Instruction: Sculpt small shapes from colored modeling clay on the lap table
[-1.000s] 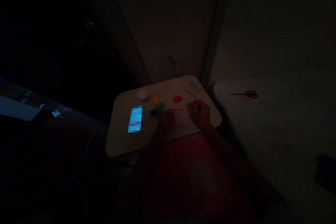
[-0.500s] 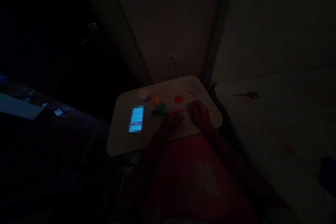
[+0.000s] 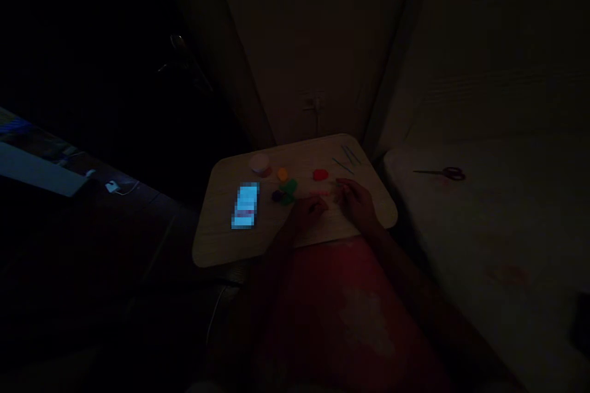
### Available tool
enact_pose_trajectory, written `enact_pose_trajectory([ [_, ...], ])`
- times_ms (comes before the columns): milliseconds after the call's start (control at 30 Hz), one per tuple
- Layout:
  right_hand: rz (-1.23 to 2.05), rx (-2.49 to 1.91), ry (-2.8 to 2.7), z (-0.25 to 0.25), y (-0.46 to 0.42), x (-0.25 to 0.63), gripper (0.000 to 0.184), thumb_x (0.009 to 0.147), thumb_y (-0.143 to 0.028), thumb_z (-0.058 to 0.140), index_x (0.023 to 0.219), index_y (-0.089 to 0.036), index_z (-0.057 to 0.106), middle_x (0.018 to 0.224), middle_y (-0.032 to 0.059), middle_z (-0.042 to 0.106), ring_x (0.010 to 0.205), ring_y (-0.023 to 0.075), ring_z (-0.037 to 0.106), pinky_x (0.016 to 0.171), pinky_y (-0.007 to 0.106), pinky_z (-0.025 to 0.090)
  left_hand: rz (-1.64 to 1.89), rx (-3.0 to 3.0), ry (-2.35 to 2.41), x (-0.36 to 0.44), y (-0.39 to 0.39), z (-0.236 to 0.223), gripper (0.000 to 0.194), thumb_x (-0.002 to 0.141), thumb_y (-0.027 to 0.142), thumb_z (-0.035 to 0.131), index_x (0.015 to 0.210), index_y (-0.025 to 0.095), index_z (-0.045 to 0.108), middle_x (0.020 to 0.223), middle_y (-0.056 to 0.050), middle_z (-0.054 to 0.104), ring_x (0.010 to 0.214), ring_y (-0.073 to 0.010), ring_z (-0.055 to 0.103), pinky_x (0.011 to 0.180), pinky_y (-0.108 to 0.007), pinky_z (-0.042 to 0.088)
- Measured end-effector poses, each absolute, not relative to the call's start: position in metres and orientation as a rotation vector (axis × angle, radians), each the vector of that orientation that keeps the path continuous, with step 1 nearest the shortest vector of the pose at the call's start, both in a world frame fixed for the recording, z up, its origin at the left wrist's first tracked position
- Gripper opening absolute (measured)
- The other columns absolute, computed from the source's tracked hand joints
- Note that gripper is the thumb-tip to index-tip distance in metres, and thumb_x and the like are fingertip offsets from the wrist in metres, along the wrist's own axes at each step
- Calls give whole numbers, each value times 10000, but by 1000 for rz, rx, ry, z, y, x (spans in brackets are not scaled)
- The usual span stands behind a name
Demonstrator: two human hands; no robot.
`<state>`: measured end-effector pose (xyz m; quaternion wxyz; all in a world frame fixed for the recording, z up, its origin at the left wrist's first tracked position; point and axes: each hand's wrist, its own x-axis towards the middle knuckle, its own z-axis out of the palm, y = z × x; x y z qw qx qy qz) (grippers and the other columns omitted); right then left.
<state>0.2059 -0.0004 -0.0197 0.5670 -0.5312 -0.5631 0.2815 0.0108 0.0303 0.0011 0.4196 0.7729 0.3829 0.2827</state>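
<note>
Dim light leaves fine details hard to see. On the small table (image 3: 221,239), a thin red strip (image 3: 319,193) lies between my hands, perhaps modelling clay. My left hand (image 3: 310,210) rests just below the strip, fingers loosely bent and nothing visible in them. At the strip's right end, my right hand (image 3: 358,201) pinches a thin stick (image 3: 338,183), partly hidden by the fingers. Behind the strip sits a red lump (image 3: 320,175). Left of it are a yellow lump (image 3: 283,174), a green lump (image 3: 289,189) and a dark lump (image 3: 277,196).
A lit phone (image 3: 246,206) lies on the table's left side, with a pale-lidded tub (image 3: 259,163) behind it. Several thin sticks (image 3: 343,166) are at the back right corner. Scissors (image 3: 453,173) lie on the pale surface to the right. A wall socket (image 3: 314,102) is behind.
My left hand has moved right along the near side of the red strip. My right hand stays near the strip's right end. The whole view has shifted slightly.
</note>
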Motion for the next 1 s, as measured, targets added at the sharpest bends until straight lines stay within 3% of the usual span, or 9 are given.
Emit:
enact_pose_trajectory([
  [200,745,-1221,-1292,-13,-2,204,368,998,-495,524,1176,-205,661,872,65,771,659,189,672,660,327,533,731,1949,947,12,33,-3,216,905,269,559,811,154,715,789,-12,696,732,-153,596,713,-260,456],
  [367,844,-1182,-1257,-13,-2,203,309,959,-509,583,1004,-211,650,916,74,784,642,188,694,626,318,534,739,1939,943,12,32,-1,223,905,279,548,821,158,716,790,-14,693,740,-154,594,720,-259,449],
  [467,910,-1166,-1273,-16,-1,203,301,908,-509,656,899,-207,666,836,55,767,635,191,690,610,307,524,728,1954,967,13,31,0,245,914,306,546,816,159,715,769,-12,683,728,-158,587,703,-260,442],
  [567,896,-1186,-1272,-16,-1,204,296,868,-492,707,837,-198,699,720,31,727,624,189,666,601,293,496,732,1954,989,12,31,0,244,915,317,552,821,160,714,799,-22,700,757,-165,600,708,-262,442],
  [700,804,-1252,-1235,-17,0,204,282,822,-476,742,793,-197,714,713,24,709,630,174,617,584,272,450,732,1951,982,11,31,1,226,902,302,559,809,153,702,776,-21,685,723,-155,583,689,-260,427],
  [1000,714,-1307,-1250,-18,0,204,319,751,-448,781,684,-209,581,598,-28,576,563,127,465,528,240,342,750,1941,954,11,33,-1,229,885,305,560,776,144,682,704,-1,636,659,-129,531,647,-242,386],
])
